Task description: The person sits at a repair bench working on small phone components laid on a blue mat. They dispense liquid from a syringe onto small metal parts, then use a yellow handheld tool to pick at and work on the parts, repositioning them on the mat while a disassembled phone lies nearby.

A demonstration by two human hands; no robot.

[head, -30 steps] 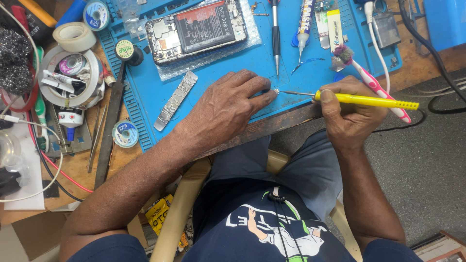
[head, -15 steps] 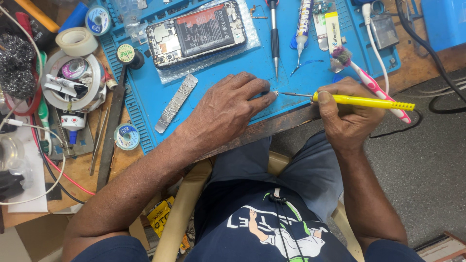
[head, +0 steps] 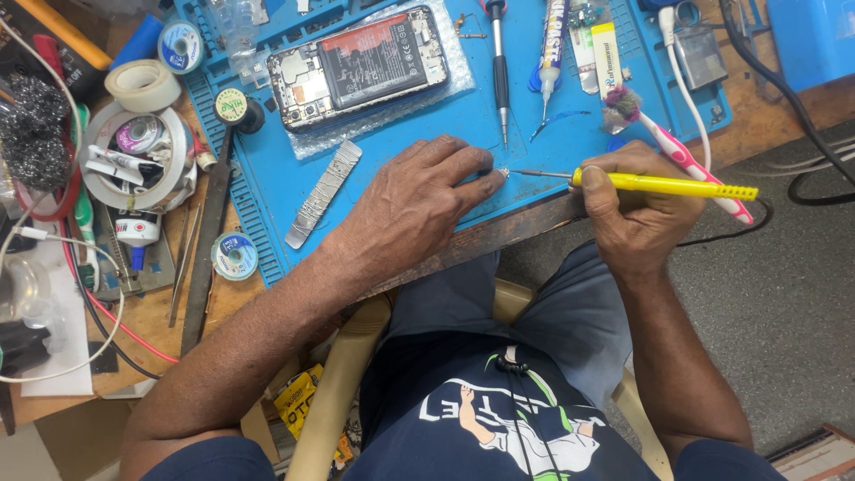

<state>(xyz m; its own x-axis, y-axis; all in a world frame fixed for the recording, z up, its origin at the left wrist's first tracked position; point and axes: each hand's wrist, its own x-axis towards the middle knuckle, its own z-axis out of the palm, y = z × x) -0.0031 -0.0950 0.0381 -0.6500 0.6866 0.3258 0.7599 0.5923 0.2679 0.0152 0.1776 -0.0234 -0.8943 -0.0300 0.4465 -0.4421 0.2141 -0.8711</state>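
My left hand (head: 417, 205) lies palm down on the blue work mat (head: 463, 116), its fingertips pinning a tiny metal part (head: 503, 172) near the mat's front edge. My right hand (head: 634, 209) grips a yellow-handled soldering iron (head: 663, 185) held level, its thin tip reaching left to that small part. An opened phone (head: 361, 64) with its back off, battery and board showing, rests on a clear sheet at the mat's far side.
On the mat lie a metal strip (head: 322, 192), a dark screwdriver (head: 499, 71), a paste syringe (head: 552, 44) and a pink toothbrush (head: 686, 160). Left of it sit tape rolls (head: 142, 85), solder spools (head: 235, 256), a flat file (head: 207, 254) and cables. Floor lies right.
Both hands stay nearly still. The iron's tip remains at the small part under my left fingertips; the view has shifted slightly.
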